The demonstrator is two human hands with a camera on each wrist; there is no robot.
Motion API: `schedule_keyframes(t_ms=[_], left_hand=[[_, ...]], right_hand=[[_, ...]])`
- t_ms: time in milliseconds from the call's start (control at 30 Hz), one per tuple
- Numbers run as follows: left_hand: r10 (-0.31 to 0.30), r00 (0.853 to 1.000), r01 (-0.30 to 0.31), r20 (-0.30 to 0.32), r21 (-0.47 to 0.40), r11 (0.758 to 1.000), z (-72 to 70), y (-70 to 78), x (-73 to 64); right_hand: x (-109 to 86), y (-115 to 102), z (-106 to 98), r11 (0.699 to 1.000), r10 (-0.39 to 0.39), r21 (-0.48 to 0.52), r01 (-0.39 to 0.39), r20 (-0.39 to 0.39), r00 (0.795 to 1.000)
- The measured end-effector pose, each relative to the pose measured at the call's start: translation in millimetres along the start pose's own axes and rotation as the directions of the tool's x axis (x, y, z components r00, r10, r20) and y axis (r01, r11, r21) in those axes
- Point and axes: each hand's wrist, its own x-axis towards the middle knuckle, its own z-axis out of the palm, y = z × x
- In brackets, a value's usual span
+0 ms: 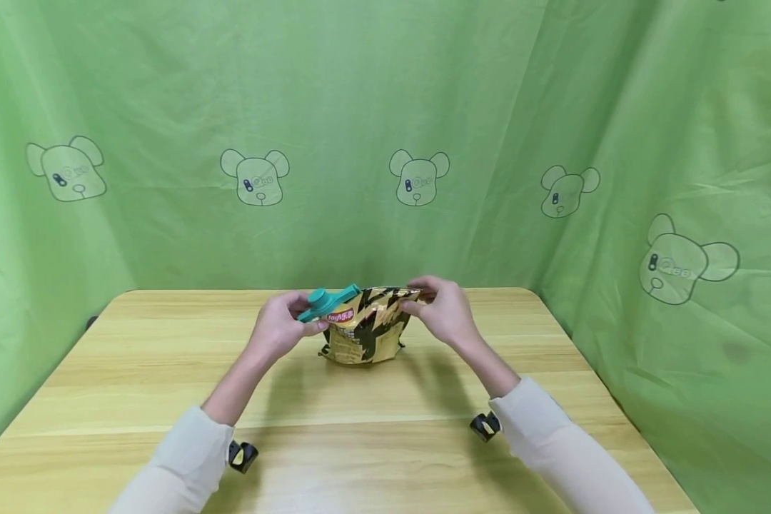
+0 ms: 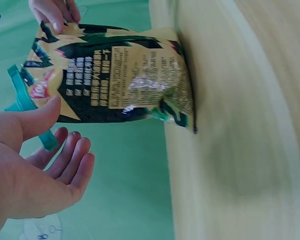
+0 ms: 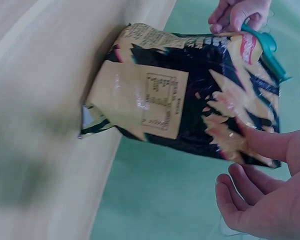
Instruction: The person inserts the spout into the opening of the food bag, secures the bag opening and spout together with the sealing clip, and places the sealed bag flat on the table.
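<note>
A gold and black potato chip bag stands upright on the wooden table, its bottom edge touching the wood. Across the left part of its top lies a teal bag clip with a round cap, set at a slant. My left hand pinches the clip's outer end together with the bag's left corner, thumb in front. At the opposite top corner, my right hand pinches the bag between thumb and fingers. In the right wrist view the clip covers only part of the bag's top edge.
The pale wooden table extends to both sides and toward me. A green curtain with bear-head outlines encloses the back and sides. Small black devices, one at the left sleeve and another at the right, sit by my wrists.
</note>
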Motion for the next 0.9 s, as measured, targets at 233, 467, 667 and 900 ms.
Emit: schedule_keyframes(t_ms=[233,467,667,900], left_hand=[[-0.060,0.998,0.059,-0.010,-0.073,0.996,10.1,-19.7,2.5],[-0.121,0.993,0.121,0.009,-0.160,0.980,24.0,-34.2,4.3],[-0.151,0.988,0.150,0.011,-0.215,0.965,34.7,-40.7,3.0],[-0.184,0.983,0.182,0.013,-0.237,0.954,38.8,-44.3,2.7]], right_hand=[[-2.2,20.3,7.4,0.997,0.061,0.051,-0.061,0.019,0.998],[-5.1,34.2,16.7,0.984,0.125,0.123,-0.131,0.053,0.991],[-6.5,43.0,25.1,0.973,0.143,0.174,-0.153,0.068,0.987],[-7.4,51.5,35.4,0.955,0.175,0.230,-0.189,0.080,0.981]])
